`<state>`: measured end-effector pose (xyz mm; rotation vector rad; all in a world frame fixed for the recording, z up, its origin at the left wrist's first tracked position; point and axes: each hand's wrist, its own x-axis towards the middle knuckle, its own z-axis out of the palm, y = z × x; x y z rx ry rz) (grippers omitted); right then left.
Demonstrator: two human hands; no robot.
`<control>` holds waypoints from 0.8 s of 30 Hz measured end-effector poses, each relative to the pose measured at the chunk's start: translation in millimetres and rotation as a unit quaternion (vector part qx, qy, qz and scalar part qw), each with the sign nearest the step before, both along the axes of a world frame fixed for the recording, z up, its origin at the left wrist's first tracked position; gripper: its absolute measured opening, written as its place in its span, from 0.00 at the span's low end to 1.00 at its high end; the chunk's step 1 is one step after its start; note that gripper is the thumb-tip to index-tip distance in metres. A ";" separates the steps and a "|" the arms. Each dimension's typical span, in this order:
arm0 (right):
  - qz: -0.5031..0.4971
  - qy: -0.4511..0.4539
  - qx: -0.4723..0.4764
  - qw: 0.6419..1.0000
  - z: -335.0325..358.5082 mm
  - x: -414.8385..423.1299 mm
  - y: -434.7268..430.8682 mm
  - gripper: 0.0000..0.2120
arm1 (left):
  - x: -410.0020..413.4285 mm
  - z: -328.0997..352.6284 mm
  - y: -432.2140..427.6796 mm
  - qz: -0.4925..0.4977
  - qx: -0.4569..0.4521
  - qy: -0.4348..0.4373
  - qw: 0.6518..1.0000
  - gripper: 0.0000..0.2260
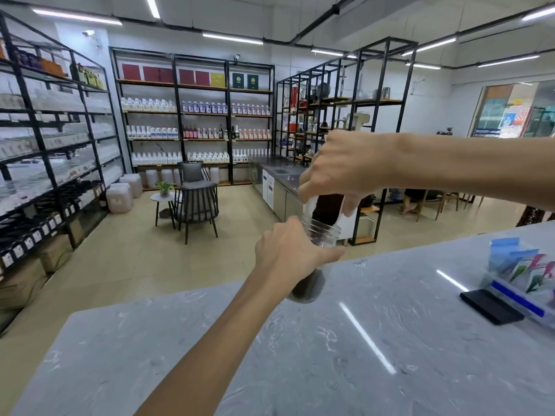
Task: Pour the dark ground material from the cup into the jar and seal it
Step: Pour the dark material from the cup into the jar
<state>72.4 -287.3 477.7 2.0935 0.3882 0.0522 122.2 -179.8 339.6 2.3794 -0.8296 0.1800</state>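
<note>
Head view. Right fingers [306, 192] curled down around cup [327, 207], gripping it from above, mouth tipped down into jar [318, 235]. Right hand [351, 166] arched over cup, forearm entering from right edge. Left fingers [327, 255] wrapped round jar just below its neck, thumb side hidden. Left hand [288, 250] holding jar tilted, base raised just above counter [390, 340] near its far edge; contact with counter not clear.

Dark grounds [309, 288] gathered in jar's lower part; upper part clear glass. Dark mass visible inside cup as well, close to jar mouth. Cup rim appears inside or touching jar rim; exact overlap not resolvable.

Judgement: pour under way, partly done. Some material in jar, a good deal apparently left in cup. Remaining: empty cup, set it down, fit lid, tighten. No lid identifiable; flat black object [492, 306] on counter at right, beside clear box [528, 283] of packets, nature uncertain.
</note>
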 end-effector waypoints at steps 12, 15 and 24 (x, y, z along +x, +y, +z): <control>-0.007 0.002 0.005 1.000 2.5 -0.8 -4.1 0.16 | 0.3 -1.9 -1.4 -0.001 -0.012 0.005 1.000 0.31; 0.013 -0.015 -0.002 1.000 0.2 -1.8 -2.1 0.13 | -0.2 -2.2 -1.3 0.000 0.002 -0.005 1.000 0.32; 0.024 -0.055 0.037 0.998 12.1 0.4 0.0 0.08 | 3.4 -2.9 5.3 0.016 -0.001 0.004 1.000 0.35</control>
